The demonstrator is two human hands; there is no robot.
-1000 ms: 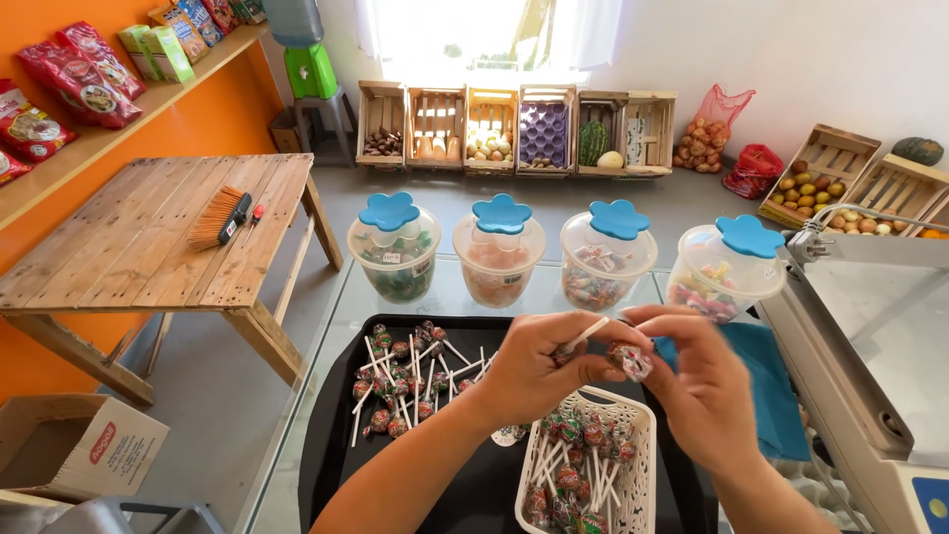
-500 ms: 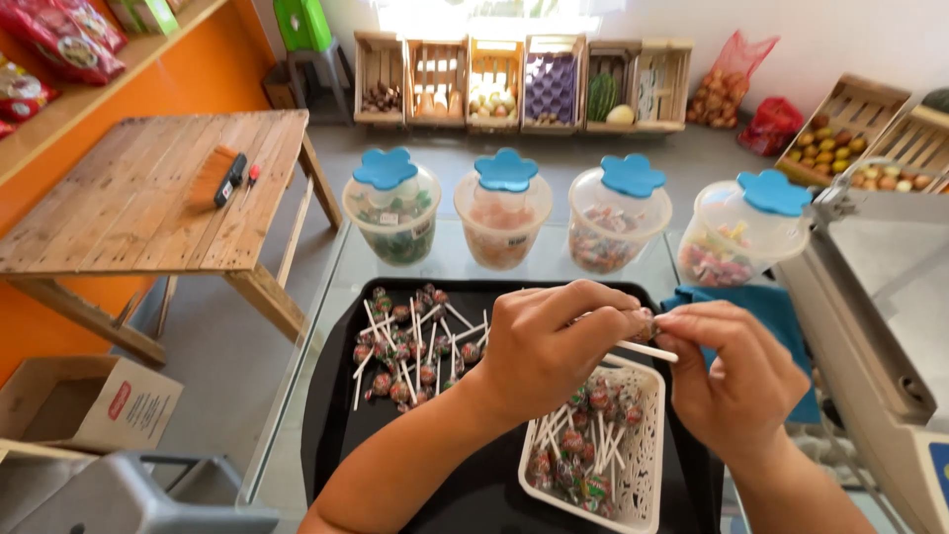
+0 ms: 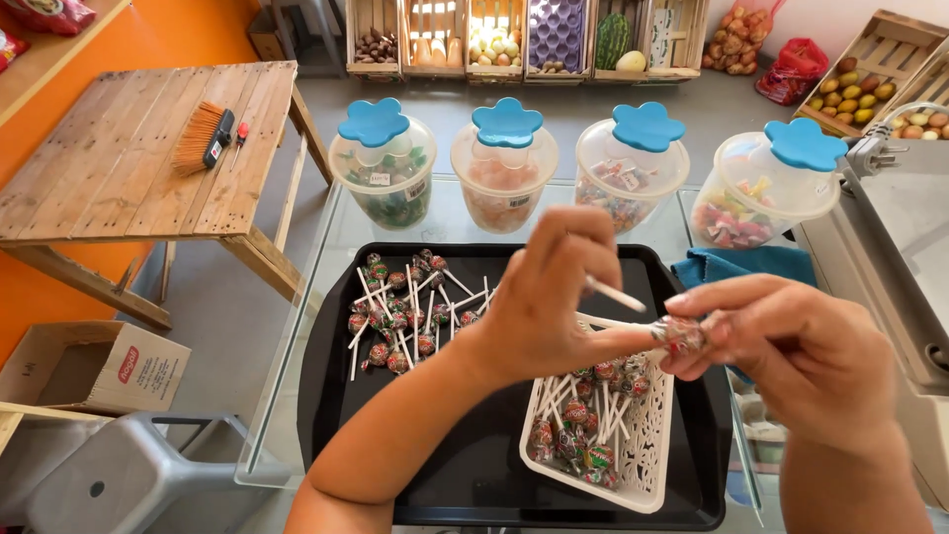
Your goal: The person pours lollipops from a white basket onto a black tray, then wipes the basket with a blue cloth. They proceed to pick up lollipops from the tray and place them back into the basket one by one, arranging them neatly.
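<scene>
1. Lollipops are being sorted from the loose pile (image 3: 400, 316) on the black tray (image 3: 326, 396) into the white basket (image 3: 643, 465).
2. Left hand (image 3: 544, 316) pinches white sticks; right hand (image 3: 791, 346) pinches one wrapped lollipop (image 3: 680, 334) above the basket.
3. Next move, likely: lowering it among the others calls for a clean release.

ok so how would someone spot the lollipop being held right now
Find the black tray on the glass table. Above its white basket, the left hand and right hand meet on one lollipop. It alone is lifted, not lying in a pile.
</scene>
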